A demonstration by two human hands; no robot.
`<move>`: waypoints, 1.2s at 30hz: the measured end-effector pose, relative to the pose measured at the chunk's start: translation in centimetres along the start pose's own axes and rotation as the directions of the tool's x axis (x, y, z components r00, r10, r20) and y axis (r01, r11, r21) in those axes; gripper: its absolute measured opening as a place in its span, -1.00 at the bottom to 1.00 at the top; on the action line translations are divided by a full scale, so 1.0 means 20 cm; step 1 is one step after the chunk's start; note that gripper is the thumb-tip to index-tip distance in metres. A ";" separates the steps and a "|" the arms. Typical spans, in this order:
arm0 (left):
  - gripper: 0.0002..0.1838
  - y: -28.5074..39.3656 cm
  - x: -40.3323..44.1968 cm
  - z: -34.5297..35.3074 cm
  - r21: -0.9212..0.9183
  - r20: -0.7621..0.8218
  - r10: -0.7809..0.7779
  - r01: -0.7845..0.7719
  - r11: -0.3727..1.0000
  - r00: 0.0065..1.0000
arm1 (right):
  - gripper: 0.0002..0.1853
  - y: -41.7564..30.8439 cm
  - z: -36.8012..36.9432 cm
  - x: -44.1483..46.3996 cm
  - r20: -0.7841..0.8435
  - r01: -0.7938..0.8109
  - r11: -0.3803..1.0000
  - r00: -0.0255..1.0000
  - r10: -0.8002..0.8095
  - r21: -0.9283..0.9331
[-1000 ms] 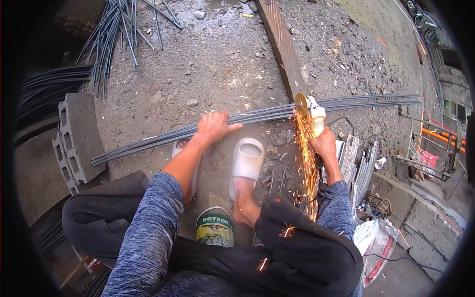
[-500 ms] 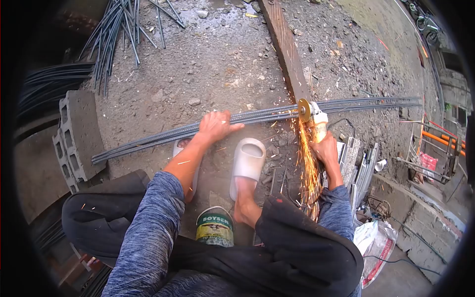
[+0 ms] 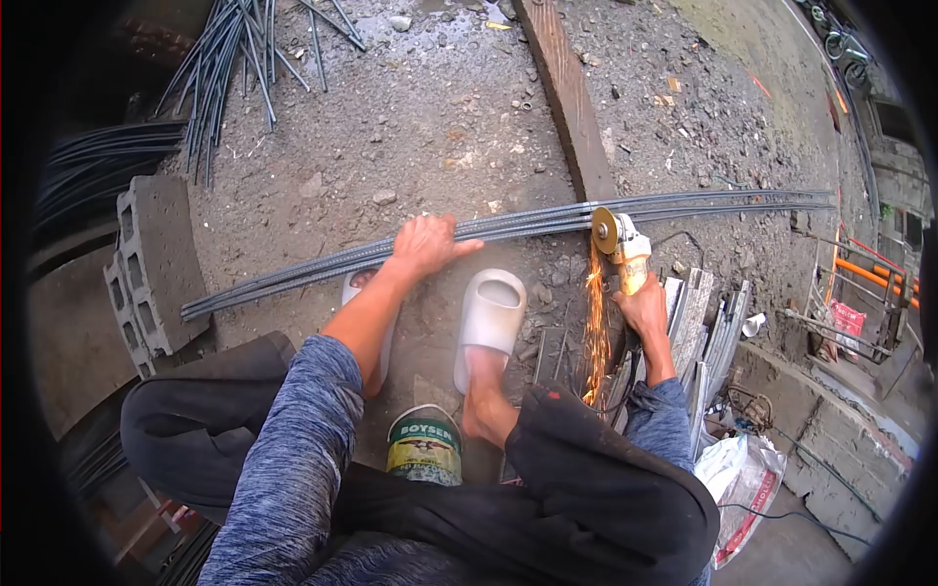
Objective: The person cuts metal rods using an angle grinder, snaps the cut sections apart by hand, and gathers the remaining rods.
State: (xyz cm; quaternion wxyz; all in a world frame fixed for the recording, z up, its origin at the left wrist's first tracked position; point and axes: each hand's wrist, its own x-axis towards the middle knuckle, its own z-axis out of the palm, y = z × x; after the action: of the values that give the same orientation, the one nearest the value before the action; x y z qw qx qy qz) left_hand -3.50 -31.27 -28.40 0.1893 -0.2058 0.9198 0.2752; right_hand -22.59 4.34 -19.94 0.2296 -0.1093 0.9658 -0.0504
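A bundle of steel rebar (image 3: pixel 537 223) lies across in front of me, from a hollow concrete block at left to the far right. My left hand (image 3: pixel 426 246) is closed over the bundle left of its middle, thumb pointing right. In my right hand (image 3: pixel 645 308) is an angle grinder (image 3: pixel 630 249), gripped by its body. Its round cutting disc (image 3: pixel 605 230) sits at the near edge of the bars; whether it touches them I cannot tell. Sparks (image 3: pixel 595 342) stream down from the disc toward me.
A wooden plank (image 3: pixel 567 98) runs away beyond the bars. The concrete block (image 3: pixel 161 269) stands at left, cut rods (image 3: pixel 230 78) lie at upper left. Metal channels (image 3: pixel 718 332) are right of the grinder. A paint can (image 3: pixel 424 447) stands between my legs, near my slippered foot (image 3: pixel 489 327).
The grinder has shifted slightly right and toward me, with its disc lower against the bars. The spark stream is thinner. My left hand has stayed in place.
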 end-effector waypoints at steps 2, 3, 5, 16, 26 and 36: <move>-0.13 0.00 0.00 0.02 0.010 -0.021 0.006 -0.006 1.000 1.000 | -0.43 0.01 0.02 0.00 -0.001 0.003 1.000 1.000 -0.003 0.004; -0.13 0.00 0.00 0.01 0.004 -0.006 0.003 -0.003 1.000 1.000 | -0.43 0.00 0.02 0.01 -0.003 0.007 1.000 1.000 -0.007 0.005; -0.13 0.00 0.00 -0.01 -0.005 0.020 -0.004 0.004 1.000 1.000 | -0.43 -0.01 0.02 0.03 0.008 -0.004 1.000 1.000 0.004 0.008; -0.13 0.00 -0.01 0.03 -0.066 -0.093 0.020 -0.027 0.997 0.995 | -0.39 -0.13 -0.03 0.14 0.000 -0.009 1.000 1.000 0.009 0.009; -0.17 0.02 -0.01 -0.01 -0.008 0.016 -0.035 0.035 0.999 0.999 | -0.40 -0.12 -0.01 0.19 -0.006 -0.027 0.999 1.000 0.027 -0.025; -0.17 0.01 -0.01 -0.02 -0.032 -0.003 -0.029 0.029 0.999 1.000 | -0.37 -0.15 -0.04 0.18 0.020 -0.004 0.999 1.000 0.005 -0.040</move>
State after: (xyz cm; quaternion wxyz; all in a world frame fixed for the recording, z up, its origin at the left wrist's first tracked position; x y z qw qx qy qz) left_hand -3.49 -31.23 -27.86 0.1884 -0.2226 0.9126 0.2866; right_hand -25.46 0.73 -20.34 0.2370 -0.1123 0.9645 -0.0297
